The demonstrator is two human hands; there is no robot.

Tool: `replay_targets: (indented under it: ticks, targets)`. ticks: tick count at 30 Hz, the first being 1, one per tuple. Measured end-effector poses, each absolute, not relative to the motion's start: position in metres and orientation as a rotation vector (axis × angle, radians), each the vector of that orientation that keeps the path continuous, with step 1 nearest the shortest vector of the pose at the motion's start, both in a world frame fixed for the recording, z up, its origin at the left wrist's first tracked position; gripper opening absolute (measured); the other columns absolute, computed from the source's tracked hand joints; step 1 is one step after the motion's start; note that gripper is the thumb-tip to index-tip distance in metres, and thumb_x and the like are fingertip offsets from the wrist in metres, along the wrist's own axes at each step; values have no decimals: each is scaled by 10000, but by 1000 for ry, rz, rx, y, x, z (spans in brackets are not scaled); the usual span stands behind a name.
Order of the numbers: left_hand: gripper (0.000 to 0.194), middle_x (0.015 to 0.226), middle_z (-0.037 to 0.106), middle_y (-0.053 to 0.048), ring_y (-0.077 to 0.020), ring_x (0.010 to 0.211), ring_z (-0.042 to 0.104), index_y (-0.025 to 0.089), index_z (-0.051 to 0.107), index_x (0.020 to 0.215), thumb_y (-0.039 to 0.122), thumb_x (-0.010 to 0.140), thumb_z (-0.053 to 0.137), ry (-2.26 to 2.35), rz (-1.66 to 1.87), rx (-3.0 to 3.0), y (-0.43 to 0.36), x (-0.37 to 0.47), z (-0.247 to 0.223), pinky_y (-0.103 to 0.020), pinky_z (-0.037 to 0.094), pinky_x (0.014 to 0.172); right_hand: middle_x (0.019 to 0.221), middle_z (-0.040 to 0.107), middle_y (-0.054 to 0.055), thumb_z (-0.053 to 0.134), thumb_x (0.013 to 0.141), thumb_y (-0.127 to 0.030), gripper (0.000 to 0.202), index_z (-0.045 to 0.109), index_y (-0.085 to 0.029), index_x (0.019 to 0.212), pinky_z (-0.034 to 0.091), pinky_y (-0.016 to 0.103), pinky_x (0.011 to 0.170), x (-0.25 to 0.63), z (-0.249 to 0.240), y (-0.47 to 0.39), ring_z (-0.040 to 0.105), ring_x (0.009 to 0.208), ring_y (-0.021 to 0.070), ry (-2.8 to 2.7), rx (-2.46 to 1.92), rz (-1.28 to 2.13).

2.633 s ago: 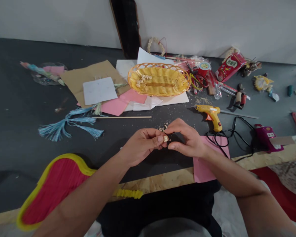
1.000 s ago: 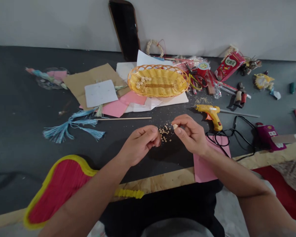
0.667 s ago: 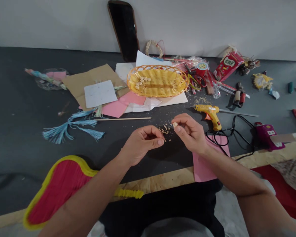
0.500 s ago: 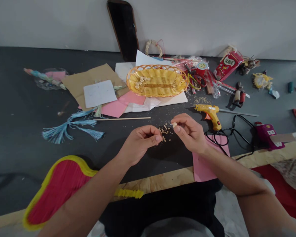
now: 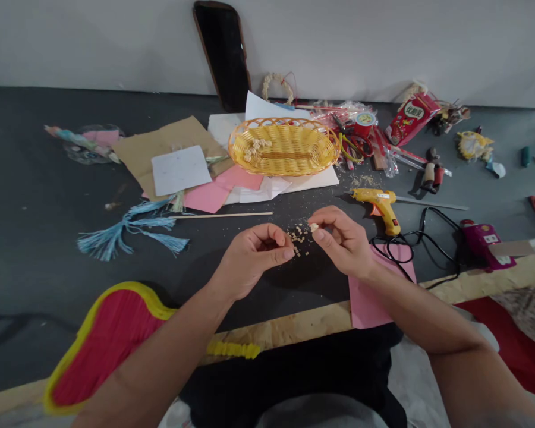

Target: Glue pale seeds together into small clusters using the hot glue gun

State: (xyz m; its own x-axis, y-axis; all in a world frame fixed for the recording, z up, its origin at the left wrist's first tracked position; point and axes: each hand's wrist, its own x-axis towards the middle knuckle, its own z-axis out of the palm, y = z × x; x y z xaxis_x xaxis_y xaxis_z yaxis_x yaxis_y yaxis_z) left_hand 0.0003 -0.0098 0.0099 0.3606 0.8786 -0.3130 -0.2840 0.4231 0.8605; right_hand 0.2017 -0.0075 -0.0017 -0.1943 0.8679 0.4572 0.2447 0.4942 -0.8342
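Observation:
My right hand (image 5: 341, 241) pinches a small pale beaded cluster (image 5: 314, 227) between thumb and forefinger. Just left of it, my left hand (image 5: 254, 255) has its thumb and fingers brought together beside the loose pieces; whatever lies between them is hidden or too small to name. Several tiny tan pieces (image 5: 299, 236) are scattered on the dark table between the two hands. Behind them stands a yellow woven basket (image 5: 289, 145), with a few pale clusters (image 5: 256, 148) like the held one at its left end.
A yellow glue gun (image 5: 378, 205) and its black cord lie right of my right hand. A thin stick (image 5: 227, 214) and blue tassels (image 5: 129, 229) lie left. Pink paper (image 5: 361, 303) is under my right forearm; a red-and-yellow padded shape (image 5: 111, 339) is near my left forearm.
The fingers of my left hand have shifted slightly, the forefinger lifting a little from the thumb tip. My right hand and the cluster have barely moved.

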Motion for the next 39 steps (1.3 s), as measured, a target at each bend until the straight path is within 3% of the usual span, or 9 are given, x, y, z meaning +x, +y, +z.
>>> replay_targets:
  ticks: [7,11,15,25,39]
  targets:
    - [201,693,659,-19,-101,641,540,149,720,749,325,739,818,895,788,903,-12,0,7,-216,422,604,952,680,70,619,930,-258,129,658,-202,1040,542,304,735,202,2,-8,628,815,148,-1781,-897,735]
    - [242,845,672,-21,-109,682,551,173,729,863,273,682,854,864,785,872,-12,2,8,-235,444,626,942,691,70,651,911,-255,144,667,-223,1051,544,357,810,202,4,-7,653,923,192,-1890,-839,612]
    - [277,742,627,-6,-103,644,520,156,737,836,386,713,828,854,749,863,-11,4,9,-238,427,618,958,687,61,644,917,-256,156,677,-248,1069,541,368,815,200,0,-6,649,903,183,-1990,-780,479]
    - [276,727,653,-20,-97,649,531,145,772,817,373,687,859,849,753,804,-11,2,7,-227,421,625,989,682,62,685,886,-262,294,636,-258,1176,536,375,828,199,-3,-8,637,932,195,-1995,-749,480]
    - [288,679,645,0,-80,619,540,157,777,778,369,625,898,854,745,680,-11,3,7,-204,422,613,914,691,51,710,870,-227,153,681,-240,1019,544,345,758,196,-5,-8,648,839,169,-1963,-745,369]
